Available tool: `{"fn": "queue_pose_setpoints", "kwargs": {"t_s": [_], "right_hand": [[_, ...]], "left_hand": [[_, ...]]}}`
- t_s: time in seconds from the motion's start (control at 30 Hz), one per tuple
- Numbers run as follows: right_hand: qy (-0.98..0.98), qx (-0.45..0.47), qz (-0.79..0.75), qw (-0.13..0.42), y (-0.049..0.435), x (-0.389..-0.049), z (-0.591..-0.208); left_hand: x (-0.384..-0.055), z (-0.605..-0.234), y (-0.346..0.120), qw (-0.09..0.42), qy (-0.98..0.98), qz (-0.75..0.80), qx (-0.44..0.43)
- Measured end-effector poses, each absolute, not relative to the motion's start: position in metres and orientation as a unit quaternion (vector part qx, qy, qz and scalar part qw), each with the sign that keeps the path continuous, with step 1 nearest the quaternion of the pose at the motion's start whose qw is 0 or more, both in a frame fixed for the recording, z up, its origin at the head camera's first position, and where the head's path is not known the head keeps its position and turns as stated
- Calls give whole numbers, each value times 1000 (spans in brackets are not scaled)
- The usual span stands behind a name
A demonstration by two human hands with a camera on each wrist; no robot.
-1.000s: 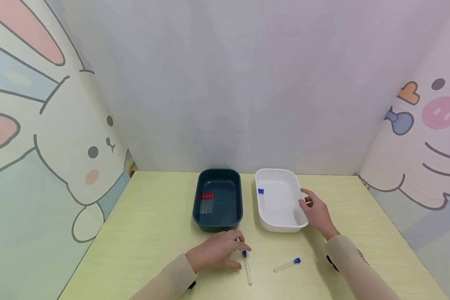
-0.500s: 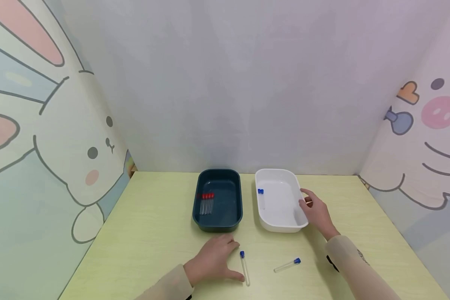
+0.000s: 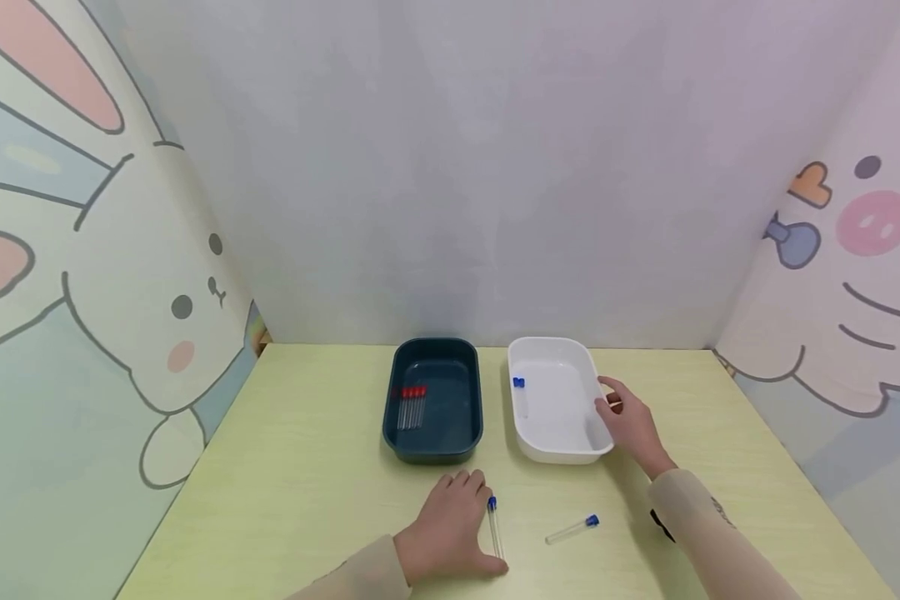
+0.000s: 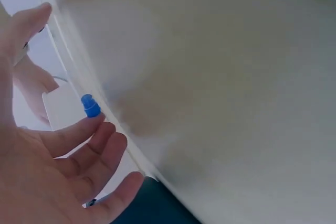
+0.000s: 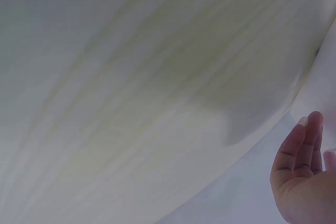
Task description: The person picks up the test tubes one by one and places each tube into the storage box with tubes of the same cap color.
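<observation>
A blue-capped test tube lies on the table beside my left hand. The index finger is by its cap and the thumb by its lower end, the hand spread along the tube. In the left wrist view the blue cap shows at the index fingertip, the thumb well apart. My right hand holds the right rim of a white tray with curled fingers and thumb. Blue-capped tubes lie at that tray's left side. Another blue-capped test tube lies apart on the table.
A dark teal tray stands left of the white one, holding several red-capped test tubes side by side. Both trays sit toward the back of the pale yellow-green table. Walls with cartoon prints enclose it.
My left hand has shifted right and toward the front, its thumb now by the tube's lower end. The near tube has shifted slightly. My right hand stays at the white tray's rim.
</observation>
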State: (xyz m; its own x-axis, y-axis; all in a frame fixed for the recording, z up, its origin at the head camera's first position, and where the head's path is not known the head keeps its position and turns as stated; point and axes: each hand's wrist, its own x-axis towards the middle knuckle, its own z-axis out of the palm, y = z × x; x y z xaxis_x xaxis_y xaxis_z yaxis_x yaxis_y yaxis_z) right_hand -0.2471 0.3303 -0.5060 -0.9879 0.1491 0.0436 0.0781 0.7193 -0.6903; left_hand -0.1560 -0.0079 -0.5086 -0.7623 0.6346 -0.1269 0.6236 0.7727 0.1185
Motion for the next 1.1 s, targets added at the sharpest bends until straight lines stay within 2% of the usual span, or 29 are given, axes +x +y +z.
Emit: {"fn": "queue_pose_setpoints", "kwargs": {"t_s": [0.53,1.1], "right_hand": [[-927,-59,367,56,330,-248,-507],[-922,-64,378,54,329,-248,-508]], "left_hand": [[-172,-479,-4,66,918,166,353],[-205,-427,14,-24,906,216,362]]}}
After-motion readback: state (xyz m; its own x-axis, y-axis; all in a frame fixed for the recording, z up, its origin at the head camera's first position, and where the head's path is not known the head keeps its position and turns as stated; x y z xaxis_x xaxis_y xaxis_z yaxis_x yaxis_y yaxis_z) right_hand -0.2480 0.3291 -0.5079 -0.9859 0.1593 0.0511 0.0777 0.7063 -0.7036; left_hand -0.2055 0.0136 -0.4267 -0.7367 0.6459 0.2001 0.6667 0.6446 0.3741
